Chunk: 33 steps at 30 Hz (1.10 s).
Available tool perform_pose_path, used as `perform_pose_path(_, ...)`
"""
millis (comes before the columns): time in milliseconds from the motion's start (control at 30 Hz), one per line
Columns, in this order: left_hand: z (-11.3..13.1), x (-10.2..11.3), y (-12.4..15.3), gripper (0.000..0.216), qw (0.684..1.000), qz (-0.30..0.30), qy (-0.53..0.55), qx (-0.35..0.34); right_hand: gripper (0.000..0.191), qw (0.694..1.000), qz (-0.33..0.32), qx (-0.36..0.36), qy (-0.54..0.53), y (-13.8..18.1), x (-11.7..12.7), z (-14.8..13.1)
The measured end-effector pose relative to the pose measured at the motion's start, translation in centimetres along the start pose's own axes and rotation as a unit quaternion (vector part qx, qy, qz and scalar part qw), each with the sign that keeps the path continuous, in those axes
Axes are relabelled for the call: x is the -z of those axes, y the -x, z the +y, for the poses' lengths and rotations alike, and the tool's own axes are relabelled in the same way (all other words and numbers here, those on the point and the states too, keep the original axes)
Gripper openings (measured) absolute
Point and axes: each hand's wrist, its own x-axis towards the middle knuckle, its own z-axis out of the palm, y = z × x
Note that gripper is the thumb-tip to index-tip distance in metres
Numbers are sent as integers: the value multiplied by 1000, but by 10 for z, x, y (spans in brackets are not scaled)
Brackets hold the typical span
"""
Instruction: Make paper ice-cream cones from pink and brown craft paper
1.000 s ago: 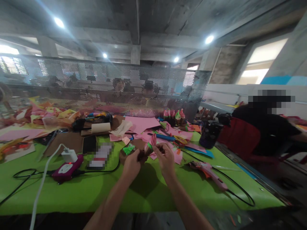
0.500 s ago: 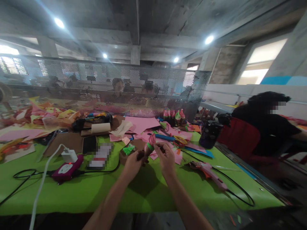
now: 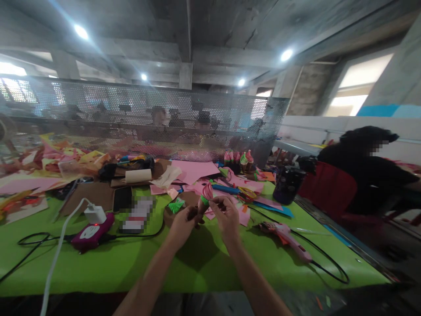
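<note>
Maybe the left hand point(image 3: 180, 224), its grip holding the pink-topped cone point(image 3: 207, 192), squashes it by squeezing; I can't tell the grip of the right hand point(image 3: 227, 217).

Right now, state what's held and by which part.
A pink-topped cone: left hand grips its lower end; right hand touches its upper side.

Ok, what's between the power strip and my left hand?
Head view: a bright-screened phone, black cable and the edge of a round brown piece.
</note>
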Motion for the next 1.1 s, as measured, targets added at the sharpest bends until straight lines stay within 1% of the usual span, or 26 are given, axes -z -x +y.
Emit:
perform_pose_path(267, -1, 1, 2, 17, 999, 13, -33, -8, 6, 999, 2, 29, 14, 1, 1, -9)
perform_pose_path(500, -3, 2, 3, 15, 999, 21, -34, -9, 8, 999, 1, 33, 16, 2, 1, -11)
perform_pose_path(733, 3, 0, 1, 27, 999, 30, 10, 7, 12, 1000, 7, 13, -14, 2, 2, -14)
perform_pose_path(900, 12, 4, 1, 34, 996, 64, 46, 38, 19, 998, 14, -22, -58, 2, 4, -6)
perform_pose_path(1033, 18, 7, 3, 36, 992, 86, 62, 66, 29, 994, 2, -55, -94, 1, 2, 1)
perform_pose_path(1100, 19, 7, 4, 37, 991, 91, 71, 74, 29, 992, -6, -64, -105, 0, 1, 4)
